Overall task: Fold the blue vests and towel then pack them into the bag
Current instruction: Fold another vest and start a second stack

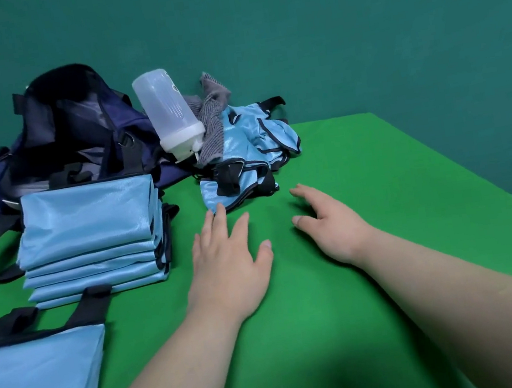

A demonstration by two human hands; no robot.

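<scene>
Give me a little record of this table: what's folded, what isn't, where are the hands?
folded: stack of blue vests in front of the navy bag; another folded vest nearer, left
unfolded: vest pile with grey towel on top
bottle: clear plastic bottle, cap-down, between bag and pile
left hand: open, fingertips at pile's edge
right hand: open, holding nothing

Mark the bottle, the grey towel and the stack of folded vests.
bottle (167, 107), head view, on its clear body.
grey towel (210, 124), head view, on the striped fold beside the bottle's cap.
stack of folded vests (86, 214), head view, on the top vest's face.
</scene>
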